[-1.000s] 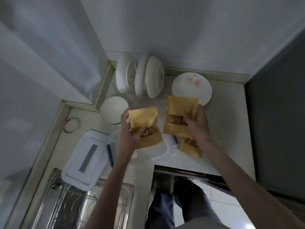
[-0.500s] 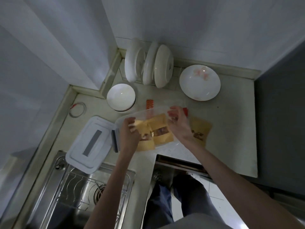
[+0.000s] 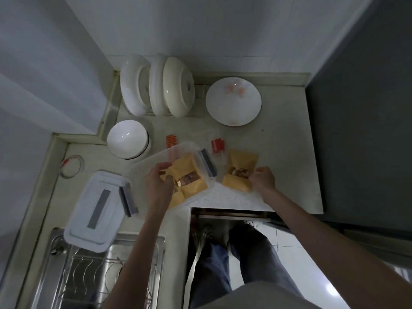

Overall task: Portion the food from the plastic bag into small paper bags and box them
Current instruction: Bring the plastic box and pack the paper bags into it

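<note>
While the left hand (image 3: 158,184) pinched paper bags (image 3: 189,181) inside the clear box (image 3: 142,172), the right hand (image 3: 263,180), gripping the last bag (image 3: 239,172) at three o'clock, needed to lift it level.

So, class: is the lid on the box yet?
No, the lid lies on the counter left of the open box, which holds paper bags.
</note>
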`<action>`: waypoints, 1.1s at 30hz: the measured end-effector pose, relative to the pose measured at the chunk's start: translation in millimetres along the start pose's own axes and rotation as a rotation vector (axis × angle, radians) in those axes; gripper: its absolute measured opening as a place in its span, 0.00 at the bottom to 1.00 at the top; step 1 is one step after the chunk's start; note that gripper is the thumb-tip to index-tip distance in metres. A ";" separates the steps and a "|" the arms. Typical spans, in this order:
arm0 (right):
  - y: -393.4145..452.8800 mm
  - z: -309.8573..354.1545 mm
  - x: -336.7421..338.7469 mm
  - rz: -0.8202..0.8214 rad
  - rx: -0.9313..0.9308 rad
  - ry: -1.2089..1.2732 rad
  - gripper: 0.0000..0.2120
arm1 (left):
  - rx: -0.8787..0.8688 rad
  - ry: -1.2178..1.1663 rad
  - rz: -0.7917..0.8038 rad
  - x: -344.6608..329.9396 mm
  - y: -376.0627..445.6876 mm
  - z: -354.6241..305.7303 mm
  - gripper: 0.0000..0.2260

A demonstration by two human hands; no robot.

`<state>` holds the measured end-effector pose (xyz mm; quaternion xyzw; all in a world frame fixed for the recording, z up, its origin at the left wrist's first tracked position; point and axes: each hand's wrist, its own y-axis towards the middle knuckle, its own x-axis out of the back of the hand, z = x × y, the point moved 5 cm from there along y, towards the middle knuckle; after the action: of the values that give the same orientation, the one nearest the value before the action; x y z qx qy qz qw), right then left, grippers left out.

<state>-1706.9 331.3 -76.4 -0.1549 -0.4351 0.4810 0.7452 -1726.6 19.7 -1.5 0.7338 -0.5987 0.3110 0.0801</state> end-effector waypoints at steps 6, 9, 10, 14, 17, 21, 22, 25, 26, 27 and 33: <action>18.7 12.5 -15.2 -0.083 -0.033 -0.161 0.30 | 0.079 -0.043 -0.001 -9.7 -1.2 6.1 0.16; 21.3 16.0 -26.9 -0.092 -0.065 -0.198 0.39 | 0.102 -0.074 -0.006 -9.5 -2.6 8.8 0.16; 22.2 17.5 -30.4 -0.097 -0.070 -0.210 0.41 | 0.113 -0.095 -0.005 -8.4 -3.7 10.9 0.17; 25.0 23.0 -37.8 -0.111 -0.115 -0.226 0.44 | 0.111 -0.112 -0.038 5.7 -7.3 18.4 0.18; 22.3 26.7 -32.2 -0.124 -0.071 -0.170 0.37 | 0.076 -0.091 -0.096 19.9 -10.0 21.6 0.17; -8.0 53.8 -6.9 -0.235 0.166 0.034 0.29 | 0.069 -0.117 -0.083 37.6 -10.0 28.1 0.17; -17.7 67.4 -0.8 -0.271 0.257 0.082 0.29 | 0.068 -0.116 -0.088 42.8 -9.8 29.0 0.17; -53.4 120.0 0.8 -0.250 0.496 0.218 0.29 | 0.084 -0.141 -0.108 55.5 -10.4 31.6 0.17; -67.2 138.2 -6.2 -0.191 0.549 0.239 0.29 | 0.089 -0.149 -0.111 58.6 -10.6 32.4 0.17; -81.4 154.0 -17.0 -0.109 0.593 0.237 0.29 | 0.086 -0.159 -0.114 61.5 -11.2 32.4 0.17; -140.9 149.3 -101.8 0.208 0.629 0.075 0.28 | 0.046 -0.225 -0.179 88.7 -19.7 38.0 0.17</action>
<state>-1760.1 147.7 49.9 0.0214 -0.2193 0.6592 0.7189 -1686.7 -67.1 22.3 0.8161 -0.5287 0.2323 0.0230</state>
